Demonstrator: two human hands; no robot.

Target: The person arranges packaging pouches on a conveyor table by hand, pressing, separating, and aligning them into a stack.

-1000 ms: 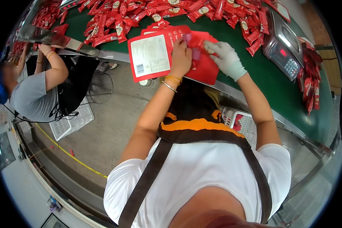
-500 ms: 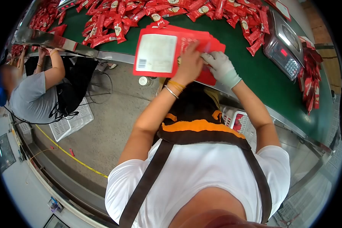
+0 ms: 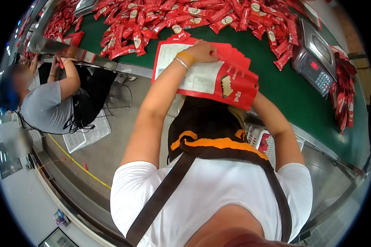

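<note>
A red packaging pouch [image 3: 239,88] with a white label panel is raised at a slant over the front edge of the table. My left hand [image 3: 202,51] is closed at its upper edge, the fingers curled against it. My right forearm reaches up behind the pouch's right end, and the gloved hand there is hidden by it. Beneath lies a fanned stack of more red pouches [image 3: 237,57], flat on the green tabletop.
Many small red packets [image 3: 193,20] are heaped along the far side. A digital scale [image 3: 313,61] stands at the right, beside more packets [image 3: 344,103]. At the left, a co-worker [image 3: 49,99] works at the table; white baskets [image 3: 88,133] sit on the floor.
One pouch has come up off the stack and tilted toward me. My left hand has moved up to its upper edge; my right hand has gone behind it. The view has shifted slightly.
</note>
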